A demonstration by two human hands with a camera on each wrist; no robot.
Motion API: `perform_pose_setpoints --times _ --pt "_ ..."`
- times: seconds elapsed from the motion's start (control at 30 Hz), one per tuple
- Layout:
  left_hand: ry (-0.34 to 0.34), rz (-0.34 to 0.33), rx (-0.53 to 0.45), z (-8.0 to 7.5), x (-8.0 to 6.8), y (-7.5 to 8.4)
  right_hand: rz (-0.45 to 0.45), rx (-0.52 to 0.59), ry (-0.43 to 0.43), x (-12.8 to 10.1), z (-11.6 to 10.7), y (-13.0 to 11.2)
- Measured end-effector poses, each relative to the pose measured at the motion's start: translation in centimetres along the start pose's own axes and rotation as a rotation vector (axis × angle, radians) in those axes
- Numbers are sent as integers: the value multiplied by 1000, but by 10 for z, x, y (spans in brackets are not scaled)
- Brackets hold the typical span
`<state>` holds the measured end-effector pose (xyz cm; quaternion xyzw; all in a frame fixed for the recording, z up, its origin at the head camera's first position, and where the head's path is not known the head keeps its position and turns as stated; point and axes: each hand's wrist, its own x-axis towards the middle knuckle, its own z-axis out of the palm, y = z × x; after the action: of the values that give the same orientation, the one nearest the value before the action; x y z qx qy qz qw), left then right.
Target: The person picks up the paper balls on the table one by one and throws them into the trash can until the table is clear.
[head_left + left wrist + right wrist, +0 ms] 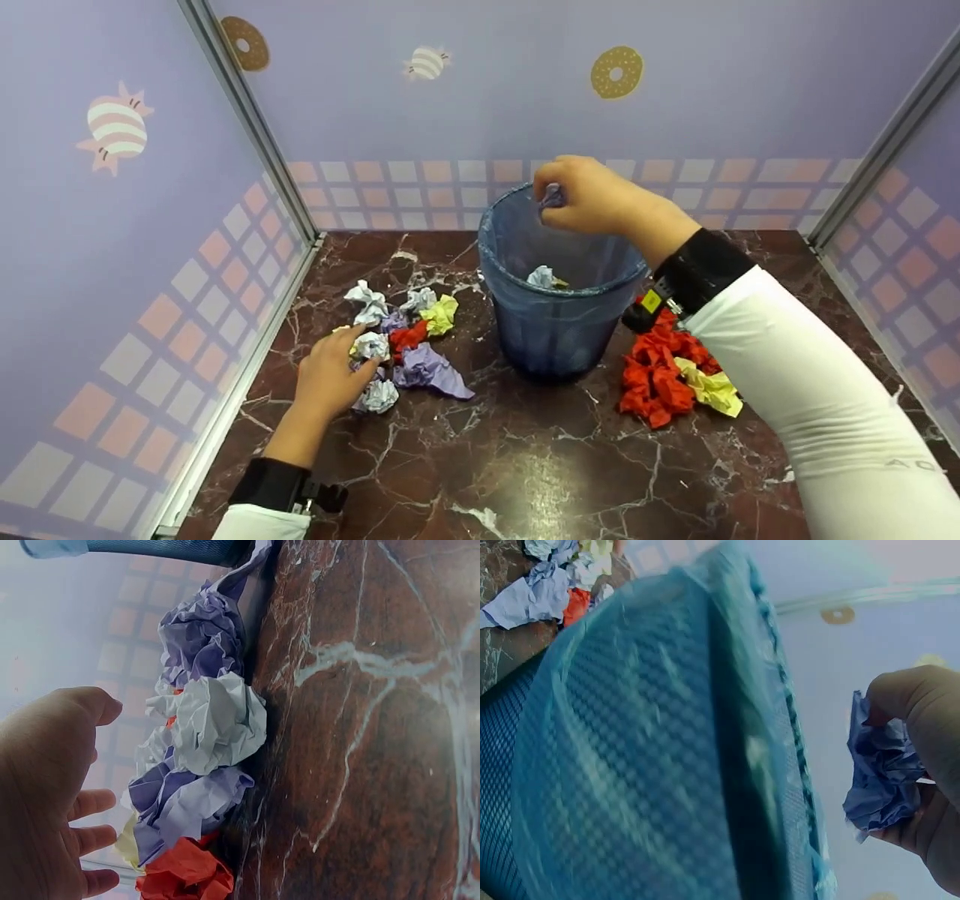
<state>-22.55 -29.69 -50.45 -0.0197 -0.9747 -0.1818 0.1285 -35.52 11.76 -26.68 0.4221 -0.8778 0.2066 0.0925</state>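
Paper (881,772), 1 crumpled purple piece, sits pinched between the thumb and fingers of the right hand (589,196), up at the mouth of a mesh bin (547,337). Inside the bin's blue liner (630,765) lies a white ball (541,276) with a bit of yellow beside it. The left hand (334,371) is relaxed and grasps nothing, thumb apart from the fingers, at the near-left edge of a pile (431,369) of white, purple, red and yellow balls (whether it touches any, I cannot tell). Right of the bin, a red heap (656,379) lies against 1 yellow piece (709,386). Everything stands on a dark, white-veined marbled counter (517,480). Around it rise lilac walls (510,105) printed with 2 doughnuts and 2 striped sweets.
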Motion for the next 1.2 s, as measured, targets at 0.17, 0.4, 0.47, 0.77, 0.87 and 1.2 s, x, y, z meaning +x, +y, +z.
perform_pose_setpoints --times 0.17,0.4,0.47,0.77,0.87,1.2 --pt "4 4 -5 -1 1 -1 -5 -21 -19 1 5 1" --pt "32 10 0 -3 2 0 -6 -20 -33 0 8 4" --pt "32 17 -3 -3 3 3 9 -18 -54 -1 7 4" --pt "33 106 7 1 8 34 80 -63 -63 -11 -4 21" --pt "23 147 6 4 9 49 94 -69 -37 -18 -8 34" --pt "-60 278 49 17 2 106 224 -78 -2 -69 -25 78"
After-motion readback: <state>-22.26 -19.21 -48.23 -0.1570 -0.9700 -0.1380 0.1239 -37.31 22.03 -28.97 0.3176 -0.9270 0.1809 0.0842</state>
